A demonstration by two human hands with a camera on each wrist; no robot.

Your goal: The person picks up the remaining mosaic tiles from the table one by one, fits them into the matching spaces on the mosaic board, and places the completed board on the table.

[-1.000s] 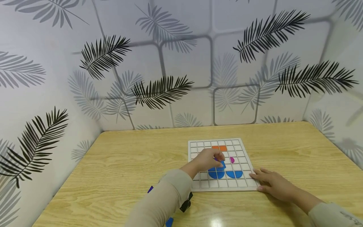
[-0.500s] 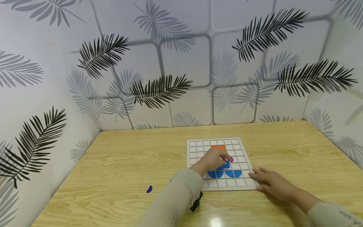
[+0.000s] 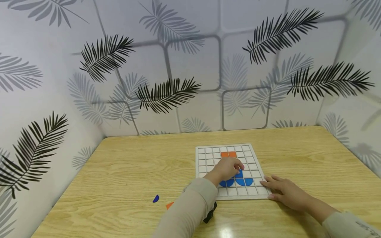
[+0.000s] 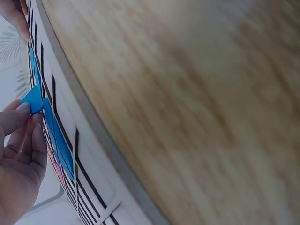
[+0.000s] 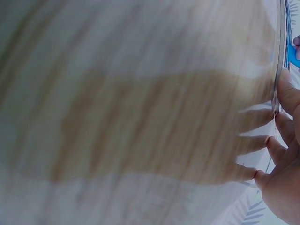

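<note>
A white grid board (image 3: 255,191) lies on the wooden table. Just above its blue semicircle shapes (image 3: 244,182), my left hand (image 3: 227,168) pinches a small blue tile (image 3: 239,174) between thumb and fingers. In the left wrist view, that blue tile (image 4: 33,99) stands tilted at the board's surface, beside flat blue pieces (image 4: 57,138). Two orange squares (image 3: 228,154) sit in the board's upper rows. Part of the board's middle is hidden behind my left hand. My right hand (image 3: 287,192) rests with fingers spread, its tips touching the board's right edge.
Left of the board, a dark blue semicircle (image 3: 156,198) and an orange piece (image 3: 169,205) lie on the table, the orange one partly behind my left sleeve. A black object (image 3: 210,215) shows at the left forearm. A leaf-patterned wall (image 3: 205,109) rises behind the table.
My left hand has moved right across the board with the blue tile, to above the right blue semicircle. The orange piece on the table has come into view. My right hand stays put.
</note>
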